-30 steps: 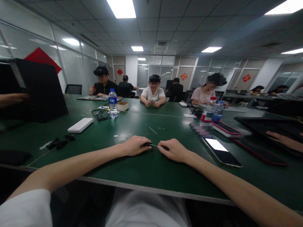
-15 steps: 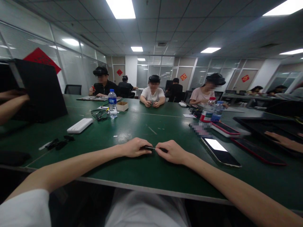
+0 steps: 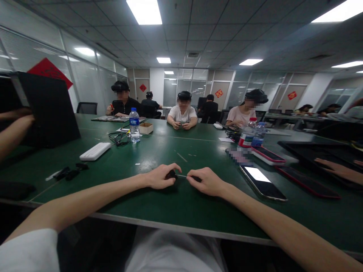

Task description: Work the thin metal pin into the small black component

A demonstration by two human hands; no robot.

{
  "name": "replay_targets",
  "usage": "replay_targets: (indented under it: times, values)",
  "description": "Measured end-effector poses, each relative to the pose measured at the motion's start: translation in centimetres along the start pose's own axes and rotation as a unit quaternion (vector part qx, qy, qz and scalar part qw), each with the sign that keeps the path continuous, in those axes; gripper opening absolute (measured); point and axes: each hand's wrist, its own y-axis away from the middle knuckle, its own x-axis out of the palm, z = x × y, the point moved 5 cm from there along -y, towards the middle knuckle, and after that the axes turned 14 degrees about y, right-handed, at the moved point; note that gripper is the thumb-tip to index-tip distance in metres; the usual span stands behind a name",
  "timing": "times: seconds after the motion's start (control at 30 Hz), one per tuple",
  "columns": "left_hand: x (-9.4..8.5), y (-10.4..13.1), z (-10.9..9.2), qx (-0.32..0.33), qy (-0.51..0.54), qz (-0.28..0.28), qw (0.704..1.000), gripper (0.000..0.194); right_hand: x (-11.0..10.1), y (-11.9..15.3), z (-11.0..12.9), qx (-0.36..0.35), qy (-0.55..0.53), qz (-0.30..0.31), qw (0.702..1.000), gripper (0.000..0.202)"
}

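Observation:
Low over the green table (image 3: pixel 159 206), my two hands face each other in front of me. My left hand (image 3: pixel 161 176) has its thumb and forefinger apart, the forefinger arched up. In its curl sits a small black object (image 3: pixel 171 174), mostly covered by the fingers, its kind unclear. My right hand (image 3: pixel 205 182) is closed in a pinch on a thin pale rod (image 3: pixel 182 175), which points left at the black object. Whether the rod touches that object, I cannot make out.
Rightward lie a lit phone (image 3: pixel 262 182), a red-edged phone (image 3: pixel 269 155) and bottles (image 3: pixel 246 133). On the left are a white power bank (image 3: pixel 95 151), small black pieces (image 3: pixel 68 173), a water bottle (image 3: pixel 134 126) and a black box (image 3: pixel 49 109). Co-workers' hands show at both sides.
My left forefinger has lifted and opened away from the thumb, showing more of the black object. My right hand keeps its pinch almost in place. The view has shifted slightly.

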Motion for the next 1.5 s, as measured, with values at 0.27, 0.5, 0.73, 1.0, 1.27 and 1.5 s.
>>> replay_targets:
  times: [0.27,0.5,0.73,1.0,1.27,1.5]
  values:
    - [0.0,0.2,0.5,-0.009,0.056,-0.015,0.998,0.029,-0.2,0.4,0.1,-0.006,-0.006,-0.001,1.000,0.021]
    - [0.6,0.2,0.7,0.006,0.128,0.013,0.992,0.031,-0.4,0.6,0.3,-0.024,-0.014,-0.009,1.000,0.023]
    - [0.4,0.2,1.5,-0.024,0.052,-0.019,0.998,0.023,-0.7,0.6,0.5,-0.015,-0.015,0.022,1.000,0.026]
    - [-0.2,-0.5,0.7,-0.015,0.050,-0.025,0.998,0.022,-0.1,0.2,-0.2,0.032,0.007,0.022,0.999,0.023]
    - [-0.8,-0.4,0.2,-0.024,0.042,-0.059,0.997,0.029,0.0,0.0,-0.9,0.078,0.035,0.015,0.996,0.026]
    - [-0.8,-0.5,0.6,-0.036,0.039,-0.061,0.997,0.028,-0.3,0.0,-1.0,0.100,0.041,0.028,0.994,0.028]
